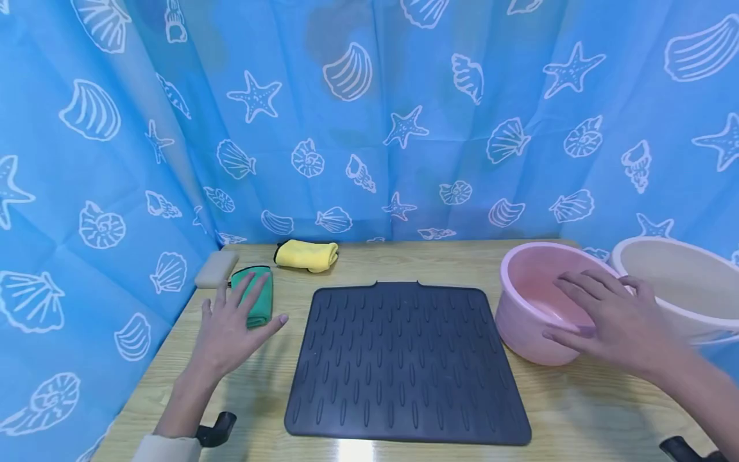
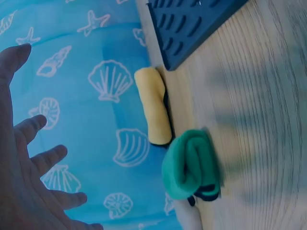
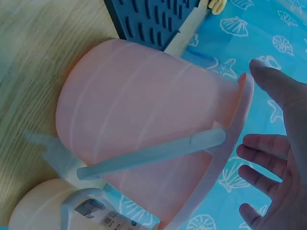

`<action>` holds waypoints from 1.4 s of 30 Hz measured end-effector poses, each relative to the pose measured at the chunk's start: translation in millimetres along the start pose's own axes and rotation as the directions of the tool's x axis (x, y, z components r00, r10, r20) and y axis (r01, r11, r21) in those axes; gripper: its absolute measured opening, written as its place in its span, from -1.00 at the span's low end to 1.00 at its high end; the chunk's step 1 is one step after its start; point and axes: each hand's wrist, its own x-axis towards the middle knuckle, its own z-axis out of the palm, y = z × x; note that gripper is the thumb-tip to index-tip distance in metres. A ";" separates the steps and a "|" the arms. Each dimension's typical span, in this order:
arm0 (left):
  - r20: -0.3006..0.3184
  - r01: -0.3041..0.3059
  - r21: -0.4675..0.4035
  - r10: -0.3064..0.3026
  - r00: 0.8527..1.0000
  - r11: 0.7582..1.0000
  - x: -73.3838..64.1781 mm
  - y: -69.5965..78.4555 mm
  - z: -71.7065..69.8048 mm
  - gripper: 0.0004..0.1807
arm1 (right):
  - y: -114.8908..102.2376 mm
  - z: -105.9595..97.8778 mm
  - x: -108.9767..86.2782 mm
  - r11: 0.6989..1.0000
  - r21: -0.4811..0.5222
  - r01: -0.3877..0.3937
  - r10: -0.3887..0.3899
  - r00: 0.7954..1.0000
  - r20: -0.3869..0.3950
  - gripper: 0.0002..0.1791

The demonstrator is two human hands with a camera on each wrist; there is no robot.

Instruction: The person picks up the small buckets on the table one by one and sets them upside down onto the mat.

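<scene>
My left hand (image 1: 229, 333), fingers spread, hovers over the table just in front of a folded green cloth (image 1: 261, 301) and holds nothing. Beyond it, a folded yellow cloth (image 1: 306, 255) lies near the curtain. At the right, my right hand (image 1: 614, 317) is above the rim of a pink bucket (image 1: 534, 340), fingers spread and nothing in its grasp. The right wrist view shows the bucket's pale handle (image 3: 158, 155) hanging down its side. Between the hands a dark grey ridged mat (image 1: 404, 366) lies flat on the table.
A cream bucket (image 1: 672, 314) with a printed label (image 3: 103, 213) stands right of the pink one. At the back left corner lies a beige sponge-like block (image 1: 217, 269). A blue curtain with white shells (image 1: 358, 128) borders the wooden table (image 1: 260, 410) at the back and left.
</scene>
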 end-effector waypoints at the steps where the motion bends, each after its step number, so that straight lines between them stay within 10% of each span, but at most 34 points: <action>1: 0.005 -0.001 -0.005 0.001 1.000 1.000 0.0 1.0 1.5 -0.05 | -0.8 1.1 -0.8 1.000 0.002 0.016 -0.016 1.000 -0.010 -0.09; 20: 0.010 -0.043 -0.045 0.044 0.999 0.998 8.6 23.4 27.5 -0.05 | -9.6 13.5 -5.1 0.984 0.072 0.161 -0.152 0.981 -0.120 -0.28; 42: 0.024 -0.094 -0.055 0.095 0.995 0.994 18.2 49.8 30.7 -0.02 | -25.3 6.1 9.8 0.960 0.041 0.277 -0.246 0.905 -0.347 -0.35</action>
